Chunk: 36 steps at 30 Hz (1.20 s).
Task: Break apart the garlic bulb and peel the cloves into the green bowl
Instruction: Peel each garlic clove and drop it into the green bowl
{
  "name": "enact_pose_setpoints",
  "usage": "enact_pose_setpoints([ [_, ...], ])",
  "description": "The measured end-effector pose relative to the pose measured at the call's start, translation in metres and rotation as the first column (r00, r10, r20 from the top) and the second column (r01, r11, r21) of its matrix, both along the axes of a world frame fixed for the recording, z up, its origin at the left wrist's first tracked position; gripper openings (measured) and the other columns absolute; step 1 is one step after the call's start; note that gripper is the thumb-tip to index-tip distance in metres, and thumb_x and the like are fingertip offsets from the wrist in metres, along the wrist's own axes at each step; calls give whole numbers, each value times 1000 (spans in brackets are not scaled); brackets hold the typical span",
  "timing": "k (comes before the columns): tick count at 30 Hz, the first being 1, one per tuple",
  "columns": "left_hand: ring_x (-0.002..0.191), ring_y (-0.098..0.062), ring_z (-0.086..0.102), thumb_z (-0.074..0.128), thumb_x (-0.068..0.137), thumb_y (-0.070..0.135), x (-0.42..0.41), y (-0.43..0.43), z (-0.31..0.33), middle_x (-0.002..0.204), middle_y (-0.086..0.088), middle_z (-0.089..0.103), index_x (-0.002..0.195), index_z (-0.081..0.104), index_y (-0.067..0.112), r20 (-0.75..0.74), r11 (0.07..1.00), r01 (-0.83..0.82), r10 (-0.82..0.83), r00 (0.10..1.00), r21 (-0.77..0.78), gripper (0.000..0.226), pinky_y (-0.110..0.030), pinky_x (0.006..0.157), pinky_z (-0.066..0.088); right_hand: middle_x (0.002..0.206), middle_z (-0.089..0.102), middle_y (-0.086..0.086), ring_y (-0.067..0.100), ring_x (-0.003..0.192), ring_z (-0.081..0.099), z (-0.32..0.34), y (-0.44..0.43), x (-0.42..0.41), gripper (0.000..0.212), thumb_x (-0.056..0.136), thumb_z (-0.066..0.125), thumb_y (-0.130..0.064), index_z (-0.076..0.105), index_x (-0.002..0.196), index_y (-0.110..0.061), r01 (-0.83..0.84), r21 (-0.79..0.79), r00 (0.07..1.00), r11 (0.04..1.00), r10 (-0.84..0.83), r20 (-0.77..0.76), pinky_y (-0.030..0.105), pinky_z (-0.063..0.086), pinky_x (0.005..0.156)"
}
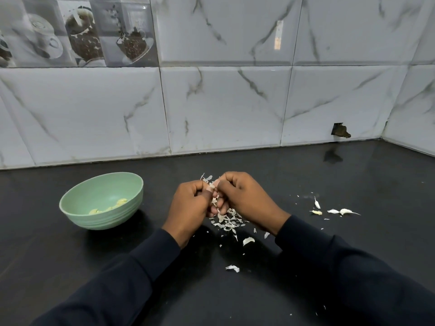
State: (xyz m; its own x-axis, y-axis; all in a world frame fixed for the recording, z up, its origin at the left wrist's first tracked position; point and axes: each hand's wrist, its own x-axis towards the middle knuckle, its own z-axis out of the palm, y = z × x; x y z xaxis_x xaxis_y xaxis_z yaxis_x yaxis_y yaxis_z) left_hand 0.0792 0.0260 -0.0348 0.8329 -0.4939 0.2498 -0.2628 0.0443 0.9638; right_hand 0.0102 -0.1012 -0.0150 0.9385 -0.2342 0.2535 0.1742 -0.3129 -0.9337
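My left hand (191,203) and my right hand (244,196) meet above the black counter, both pinching one small garlic clove (211,185) between thumbs and fingertips; most of the clove is hidden by the fingers. A pile of white garlic skins (227,221) lies under the hands. The green bowl (77,215) stands to the left of my left hand, with a few peeled yellowish cloves (121,202) inside. Several unpeeled cloves (339,211) lie on the counter to the right of my right hand.
The black counter (353,175) runs back to a marble-tiled wall (223,109) and a side wall at the right corner. Loose skin flakes (233,268) are scattered in front of the hands. A broken hole (340,131) shows low in the wall.
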Motion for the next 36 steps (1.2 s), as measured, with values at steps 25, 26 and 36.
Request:
enact_pose_setpoints([
  [25, 55, -8, 57, 61, 96, 0, 8, 9, -2, 68, -8, 65, 92, 68, -6, -288, 971, 62, -129, 949, -232, 10, -14, 55, 50, 94, 77, 5, 31, 74, 75, -4, -14, -3, 14, 94, 75, -16, 77, 108, -15, 39, -160, 991, 986, -18, 129, 50, 63, 74],
  [26, 55, -7, 58, 61, 96, 0, 7, 9, -1, 68, -8, 65, 93, 68, -6, -298, 970, 66, -136, 945, -234, 10, -14, 55, 50, 92, 78, 7, 30, 74, 75, -3, -15, -3, 13, 93, 75, -14, 77, 106, -12, 39, -160, 992, 986, -18, 128, 50, 64, 75],
  [36, 67, -20, 69, 68, 97, 19, 22, 17, 3, 84, -14, 67, 101, 63, 8, -361, 960, -150, 57, 931, -235, 13, -20, 53, 56, 73, 67, -9, 5, 70, 56, 10, -16, -12, 11, 83, 77, -8, 74, 75, -13, 158, -624, 976, 765, -23, 218, 17, 40, 64],
])
